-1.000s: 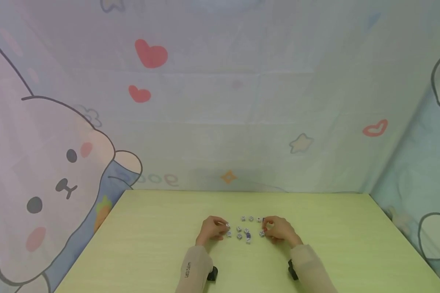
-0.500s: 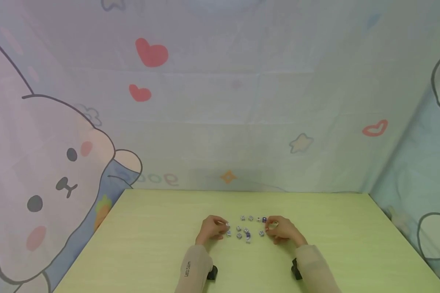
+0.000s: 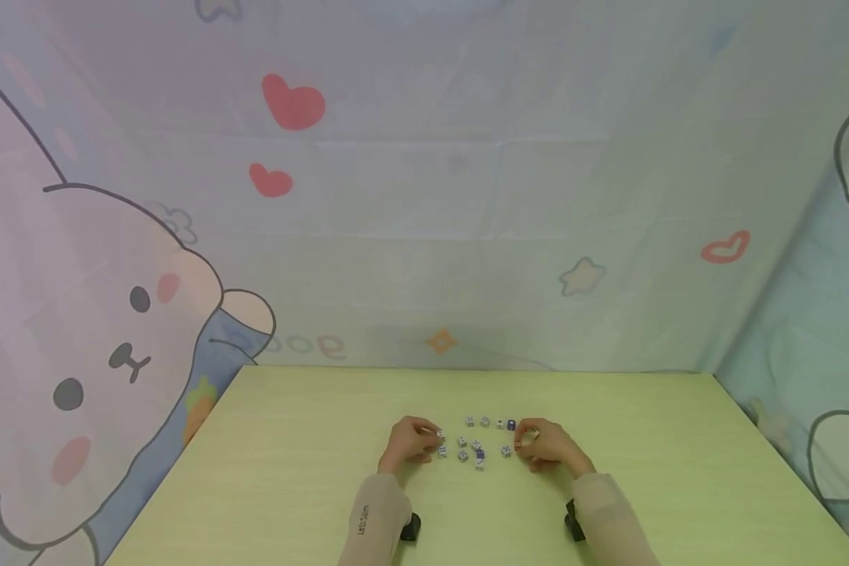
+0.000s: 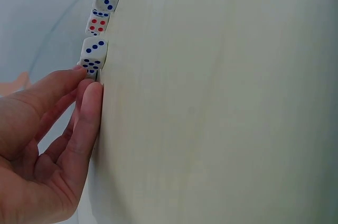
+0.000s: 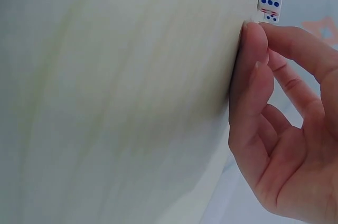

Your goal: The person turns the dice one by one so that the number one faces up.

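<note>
My left hand (image 3: 406, 442) pinches a white die (image 3: 440, 434) between thumb and fingers at the left end of a group of dice. Just in front of those fingertips is another white die (image 3: 442, 452). On the group's right side, my right hand (image 3: 548, 444) has thumb and forefinger together on a small die with red marks (image 3: 518, 445), mostly covered by the fingers. Beside it lie a white die (image 3: 506, 451) and a blue die (image 3: 512, 424). The left wrist view shows a white die (image 4: 95, 49) right at the left fingertips, with more dice beyond it.
Between the hands are several white dice (image 3: 462, 442) and a second blue die (image 3: 480, 454). A back row of white dice (image 3: 484, 422) runs toward the right hand. The pale yellow table (image 3: 290, 464) ends at a printed cloth backdrop (image 3: 424, 196).
My right hand has shifted slightly right, away from the group, with the red-marked die at its fingertips, uncovering the blue die at the back. My left hand has stayed in place.
</note>
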Demonstrator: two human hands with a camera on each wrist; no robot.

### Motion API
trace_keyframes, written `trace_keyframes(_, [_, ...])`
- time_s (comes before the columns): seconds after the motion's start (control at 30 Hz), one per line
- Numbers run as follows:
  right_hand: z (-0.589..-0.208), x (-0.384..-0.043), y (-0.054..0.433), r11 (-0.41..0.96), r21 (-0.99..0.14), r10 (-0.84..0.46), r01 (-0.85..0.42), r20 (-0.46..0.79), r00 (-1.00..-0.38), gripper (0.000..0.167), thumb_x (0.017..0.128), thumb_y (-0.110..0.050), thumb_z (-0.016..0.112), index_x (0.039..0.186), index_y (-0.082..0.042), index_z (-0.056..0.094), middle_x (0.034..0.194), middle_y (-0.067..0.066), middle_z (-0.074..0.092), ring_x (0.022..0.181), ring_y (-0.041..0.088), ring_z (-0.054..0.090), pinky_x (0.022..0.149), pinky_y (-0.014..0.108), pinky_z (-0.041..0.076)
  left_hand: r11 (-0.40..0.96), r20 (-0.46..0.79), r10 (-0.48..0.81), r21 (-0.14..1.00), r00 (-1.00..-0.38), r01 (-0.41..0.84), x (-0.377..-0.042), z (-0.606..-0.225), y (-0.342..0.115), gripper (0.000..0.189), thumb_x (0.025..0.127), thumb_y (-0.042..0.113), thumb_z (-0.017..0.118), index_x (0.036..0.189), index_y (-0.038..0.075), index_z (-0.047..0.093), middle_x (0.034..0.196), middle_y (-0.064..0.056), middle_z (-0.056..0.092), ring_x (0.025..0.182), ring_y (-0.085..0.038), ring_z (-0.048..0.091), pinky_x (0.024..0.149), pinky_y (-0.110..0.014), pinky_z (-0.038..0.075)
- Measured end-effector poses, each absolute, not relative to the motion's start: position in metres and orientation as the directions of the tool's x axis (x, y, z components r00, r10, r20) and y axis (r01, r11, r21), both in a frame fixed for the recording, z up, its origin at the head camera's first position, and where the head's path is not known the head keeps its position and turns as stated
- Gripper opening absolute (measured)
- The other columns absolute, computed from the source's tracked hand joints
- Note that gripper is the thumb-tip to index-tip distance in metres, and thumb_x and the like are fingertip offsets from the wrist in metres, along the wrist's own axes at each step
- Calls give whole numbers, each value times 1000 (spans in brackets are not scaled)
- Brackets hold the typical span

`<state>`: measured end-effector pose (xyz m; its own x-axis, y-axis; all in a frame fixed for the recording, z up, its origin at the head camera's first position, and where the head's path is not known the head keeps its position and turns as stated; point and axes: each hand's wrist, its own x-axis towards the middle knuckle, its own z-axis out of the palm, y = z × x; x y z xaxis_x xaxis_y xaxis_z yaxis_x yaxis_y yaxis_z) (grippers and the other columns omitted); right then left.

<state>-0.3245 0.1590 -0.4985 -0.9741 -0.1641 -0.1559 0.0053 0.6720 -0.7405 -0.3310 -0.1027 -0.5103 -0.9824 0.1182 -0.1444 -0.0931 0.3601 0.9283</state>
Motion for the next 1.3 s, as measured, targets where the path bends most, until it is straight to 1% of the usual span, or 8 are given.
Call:
trace_keyframes(0.17, [-498, -324, 159, 669, -744, -167, 5, -157, -973, 12, 77, -8, 66, 84, -14, 58, 88, 8, 60, 46, 11, 52, 40, 21, 44, 355, -138, 121, 931, -983, -87, -331, -511, -103, 23, 79, 11, 66, 99, 0, 65, 81, -9, 66, 63, -8, 59, 52, -23, 54])
trace_keyframes(0.4, [-501, -324, 159, 679, -734, -174, -6, -153, -973, 11, 78, -10, 65, 83, -14, 57, 78, 6, 59, 47, 12, 53, 39, 20, 42, 372, -120, 128, 926, -984, -65, -331, -514, -104, 21, 80, 11, 65, 98, 1, 65, 81, -9, 66, 63, -9, 59, 52, -23, 54])
trace_keyframes(0.67, [-502, -324, 158, 691, -723, -177, -21, -141, -974, 10, 77, -10, 65, 82, -15, 57, 88, 7, 59, 47, 12, 53, 39, 21, 43, 370, -108, 131, 927, -986, -52, -331, -514, -104, 22, 79, 10, 66, 99, 1, 65, 84, -11, 66, 60, -8, 59, 50, -22, 53])
trace_keyframes(0.93, [-501, -324, 160, 687, -727, -195, -26, -149, -969, 8, 80, -13, 64, 83, -12, 57, 75, 4, 55, 45, 11, 51, 39, 20, 42, 370, -118, 121, 927, -986, -66, -331, -513, -102, 21, 80, 10, 65, 98, 0, 65, 83, -11, 66, 63, -8, 59, 50, -22, 53])
trace_keyframes(1.13, [-501, -325, 160, 675, -738, -188, -8, -162, -969, 7, 80, -15, 64, 83, -12, 58, 70, 4, 56, 46, 11, 53, 40, 22, 43, 372, -110, 121, 927, -987, -57, -330, -512, -102, 21, 80, 10, 65, 98, 0, 65, 82, -10, 65, 63, -8, 59, 50, -22, 53])
trace_keyframes(1.23, [-501, -325, 161, 670, -742, -174, 7, -167, -970, 6, 81, -15, 63, 84, -13, 59, 73, 4, 58, 46, 12, 54, 40, 22, 44, 368, -119, 119, 927, -986, -68, -330, -513, -102, 21, 80, 10, 65, 99, 1, 65, 83, -10, 65, 63, -8, 59, 51, -21, 53])
trace_keyframes(1.3, [-501, -325, 161, 666, -746, -165, 21, -174, -971, 6, 81, -16, 63, 84, -13, 60, 77, 4, 59, 46, 12, 55, 40, 23, 45, 370, -119, 120, 927, -986, -67, -330, -513, -102, 21, 80, 10, 65, 99, 1, 65, 84, -11, 65, 64, -8, 59, 51, -21, 53])
